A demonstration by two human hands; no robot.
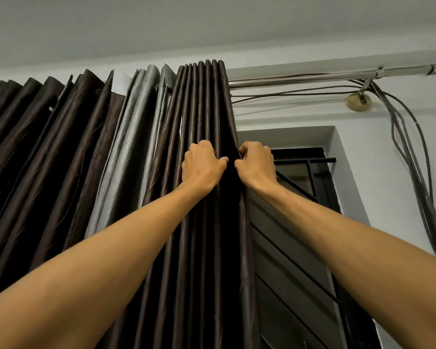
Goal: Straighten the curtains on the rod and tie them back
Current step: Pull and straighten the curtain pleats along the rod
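1. Fingers (pixel 221 161) of the left hand (pixel 202 166) are curled into the folds of the dark brown satin curtain (pixel 204 102), gripping a pleat close to its right edge.
2. Just beside it, the right hand (pixel 257 163) has its fingers and thumb bent round the outermost right fold of the same curtain, pinching the cloth. The two thumbs come close together, almost touching.
3. Both bare forearms reach upward from the lower corners of the view, and the hands meet well below the top of the pleats.
4. That curtain hangs from the shiny metal rod (pixel 312 77), bunched into tight upright pleats near the rod's middle. The rod's right stretch is bare up to its end bracket.
5. To the left of the bunched pleats hangs a silver-grey curtain panel (pixel 136 122). Beyond it, more dark brown cloth spreads in looser, uneven folds toward the left edge.
6. Behind the right hand is a black-framed window with a grille (pixel 300 222), set into the white wall.
7. A bundle of dark cables (pixel 413 152) runs under the rod and drops down the wall at the right, passing a round beige wall fitting (pixel 358 102).
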